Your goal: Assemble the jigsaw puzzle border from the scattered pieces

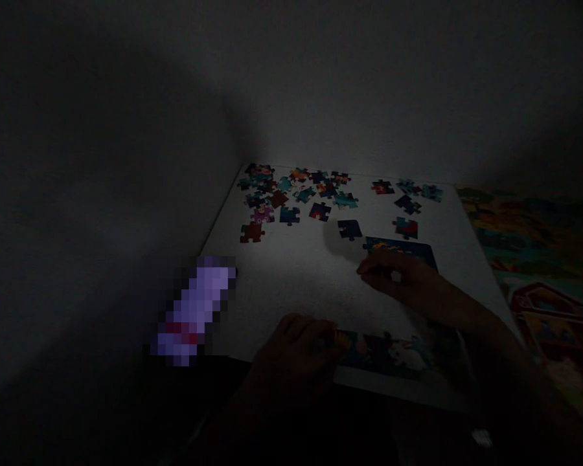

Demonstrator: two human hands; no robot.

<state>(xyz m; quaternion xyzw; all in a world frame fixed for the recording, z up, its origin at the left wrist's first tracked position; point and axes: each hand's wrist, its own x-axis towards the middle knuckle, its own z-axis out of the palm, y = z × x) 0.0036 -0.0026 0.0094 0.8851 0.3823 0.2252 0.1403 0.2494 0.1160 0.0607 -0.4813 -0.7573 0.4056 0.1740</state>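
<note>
Since it's so dark in there, can anyone make out the hands?

— Sort of lol. Right hand (418,278) is over the far section of the puzzle (415,247), fingertips pressed together by that section's left end. Too murky to say if they've got a piece.

— And the left hand (294,340)?

— Down at the near strip of the puzzle, fingers curled over its left end. Can't tell if that grip is pinching anything, the fingers hide it.

— Where's everything else?

— Loose pieces (304,194) are spread out past the puzzle, mostly off to its left, kinda overlapping in spots. One dark blue piece (350,229) sits just left of the far section, and a red-and-blue one (407,227) is just behind it. All on a white bench (291,275).

— What's the purple thing (201,301)?

— No clue, it's pixelated. Left of the puzzle, anyway. Right of the puzzle, past the bench, there's a colourful print (554,310) with a red barn.
</note>
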